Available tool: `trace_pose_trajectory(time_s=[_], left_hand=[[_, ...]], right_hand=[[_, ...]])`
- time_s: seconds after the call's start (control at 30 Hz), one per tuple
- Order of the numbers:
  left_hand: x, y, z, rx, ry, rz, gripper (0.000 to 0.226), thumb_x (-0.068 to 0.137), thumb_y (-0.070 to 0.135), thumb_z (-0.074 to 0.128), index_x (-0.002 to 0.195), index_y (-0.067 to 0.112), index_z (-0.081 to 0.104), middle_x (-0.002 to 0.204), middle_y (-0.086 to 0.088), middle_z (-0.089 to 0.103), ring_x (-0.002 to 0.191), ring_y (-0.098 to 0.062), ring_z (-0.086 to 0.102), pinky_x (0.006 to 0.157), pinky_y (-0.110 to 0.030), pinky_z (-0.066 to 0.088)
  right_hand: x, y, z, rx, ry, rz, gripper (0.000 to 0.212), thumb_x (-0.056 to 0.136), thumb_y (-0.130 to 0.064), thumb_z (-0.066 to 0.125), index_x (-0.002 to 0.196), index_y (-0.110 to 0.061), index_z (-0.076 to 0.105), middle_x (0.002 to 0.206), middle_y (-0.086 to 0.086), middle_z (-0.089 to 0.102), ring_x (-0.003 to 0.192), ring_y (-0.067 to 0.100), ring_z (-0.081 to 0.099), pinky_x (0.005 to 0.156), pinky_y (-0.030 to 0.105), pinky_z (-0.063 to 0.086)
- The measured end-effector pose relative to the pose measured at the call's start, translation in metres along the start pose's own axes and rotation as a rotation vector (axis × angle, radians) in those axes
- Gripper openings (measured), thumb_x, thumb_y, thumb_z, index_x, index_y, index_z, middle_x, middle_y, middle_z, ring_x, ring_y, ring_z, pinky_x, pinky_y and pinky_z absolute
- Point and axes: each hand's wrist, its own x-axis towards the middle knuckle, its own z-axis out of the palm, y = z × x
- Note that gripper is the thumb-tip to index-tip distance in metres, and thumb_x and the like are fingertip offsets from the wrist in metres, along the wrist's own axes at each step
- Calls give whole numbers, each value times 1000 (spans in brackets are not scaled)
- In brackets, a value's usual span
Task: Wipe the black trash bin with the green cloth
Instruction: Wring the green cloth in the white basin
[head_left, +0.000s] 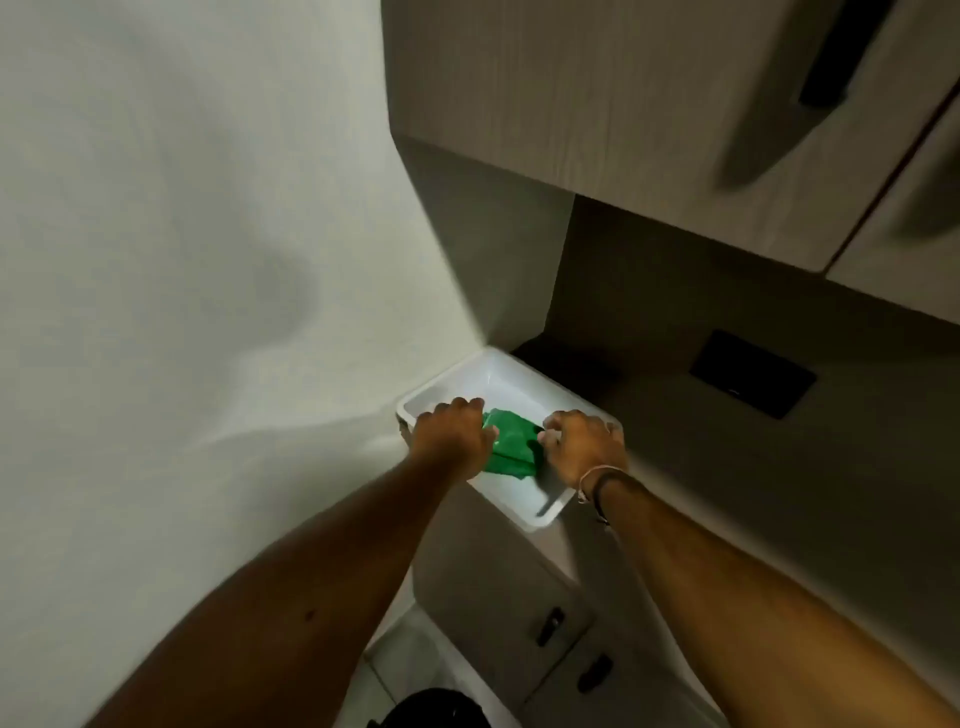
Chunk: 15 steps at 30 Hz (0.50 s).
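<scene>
A green cloth (511, 447) lies bunched inside a white sink basin (540, 514) set in the counter corner. My left hand (452, 436) closes on the cloth's left side. On the cloth's right edge, my right hand (584, 447) pinches it with the fingertips; that wrist wears thin bands. The black trash bin (436, 709) shows only as a dark rounded top at the bottom edge, on the floor below the counter and well apart from both hands.
A white wall fills the left. Overhead cabinets (623, 104) hang close above the counter. A dark wall plate (753, 379) sits on the backsplash at right. Below the counter are cabinet doors with dark handles (550, 626). Pale floor tiles (410, 660) surround the bin.
</scene>
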Motion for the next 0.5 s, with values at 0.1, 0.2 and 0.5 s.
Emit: trace_pose_trajectory(time_s=[0.1, 0.2, 0.5], left_hand=[[40, 7, 27, 11, -119, -62, 54, 109, 45, 54, 153, 14, 48, 149, -15, 59, 136, -37, 55, 111, -52, 45], [66, 12, 39, -23, -246, -160, 57, 102, 36, 70, 149, 11, 48, 145, -17, 56, 136, -38, 53, 110, -53, 45], [102, 5, 43, -309, -330, -359, 76, 75, 41, 97, 134, 7, 63, 111, -12, 65, 110, -33, 69, 93, -44, 61]], right_hand=[[43, 1, 24, -106, -188, 9, 39, 94, -51, 57, 124, -29, 68, 126, 0, 69, 126, 29, 53, 113, 55, 28], [71, 2, 36, -131, -384, 10, 49, 91, -55, 64, 127, -21, 65, 125, 8, 67, 127, 33, 48, 105, 48, 42], [93, 12, 34, -4, -404, 34, 41, 70, -48, 87, 100, -22, 77, 107, 6, 74, 116, 32, 62, 108, 55, 44]])
